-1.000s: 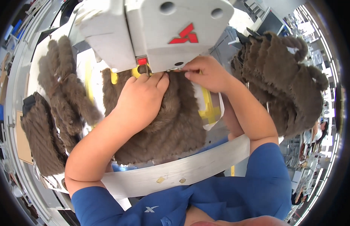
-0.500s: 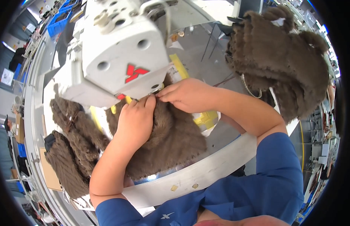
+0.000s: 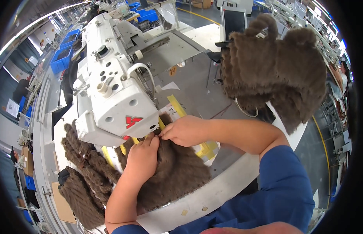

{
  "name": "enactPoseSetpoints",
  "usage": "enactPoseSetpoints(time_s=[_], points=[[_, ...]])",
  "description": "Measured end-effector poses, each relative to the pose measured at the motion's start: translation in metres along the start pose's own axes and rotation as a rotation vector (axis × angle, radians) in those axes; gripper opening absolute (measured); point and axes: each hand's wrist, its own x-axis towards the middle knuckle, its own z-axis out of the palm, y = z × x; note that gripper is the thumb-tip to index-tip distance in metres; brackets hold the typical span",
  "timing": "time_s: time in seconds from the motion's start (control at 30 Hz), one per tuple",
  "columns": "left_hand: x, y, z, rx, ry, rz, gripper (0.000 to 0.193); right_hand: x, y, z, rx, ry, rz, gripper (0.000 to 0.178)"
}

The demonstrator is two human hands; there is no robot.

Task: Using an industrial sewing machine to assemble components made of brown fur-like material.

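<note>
- Head view: a broad piece of brown, fluffy fur fabric (image 3: pixel 185 175) is lying under both hands, running from beneath the machine's head toward the worktable's curved white front edge (image 3: pixel 228 187), which is apparently supporting its near side.
- The left hand (image 3: pixel 143 158) is resting palm down on the fur, fingers close together, probably keeping it flat just beside the machine's head; whether any fur is gripped, I cannot tell.
- The right hand (image 3: pixel 186 132) is bending inward with thumb and fingertips narrow at the fur, seemingly for fine control; its grip is too hidden to judge.
- A white, boxy metal sewing machine (image 3: pixel 115 93) with a red emblem is standing beyond the 2 hands, its head hiding the needle area.
- Yellow tape strips (image 3: pixel 174 104) are marking the surface around the fur, perhaps as guides.
- Toward the worktable's left edge, a brown fur bundle (image 3: pixel 85 158) and a ribbed brown fur piece (image 3: pixel 80 199) with black trim are lying together, presumably clear of the hands.
- A layered brown fur pile (image 3: pixel 275 70) is sitting beyond the right forearm, probably within reach.
</note>
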Motion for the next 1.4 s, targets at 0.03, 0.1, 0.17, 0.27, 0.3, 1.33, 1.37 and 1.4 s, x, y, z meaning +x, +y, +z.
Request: enactPoseSetpoints(time_s=[0.03,0.1,0.17,0.27,0.3,1.33,1.37,1.4], points=[[-0.001,0.001,-0.002,-0.006,-0.009,0.012,0.063,-0.001,-0.001,0.000,-0.001,-0.010,0.013,0.030],[-0.003,0.004,-0.005,0.004,-0.042,0.001,0.069,-0.002,-0.002,0.001,0.006,-0.007,0.004,0.028],[-0.006,0.008,-0.009,0.021,0.011,0.070,0.045,-0.003,-0.005,0.000,0.013,-0.006,-0.001,0.027],[-0.009,0.013,-0.013,0.025,-0.076,0.047,0.061,-0.005,-0.010,-0.001,0.035,0.006,-0.002,0.025],[-0.009,0.015,-0.014,0.013,-0.108,0.044,0.066,-0.006,-0.011,-0.001,0.031,-0.010,0.019,0.025],[-0.033,-0.023,0.035,-0.597,0.687,-0.198,0.017,-0.036,-0.031,-0.014,0.482,0.348,0.631,0.053],[-0.032,-0.020,0.036,-0.604,0.686,-0.185,0.017,-0.040,-0.030,-0.010,0.650,0.396,0.733,0.059],[-0.031,-0.017,0.037,-0.528,0.676,-0.124,0.017,-0.047,-0.027,-0.008,0.675,0.407,0.755,0.064]])
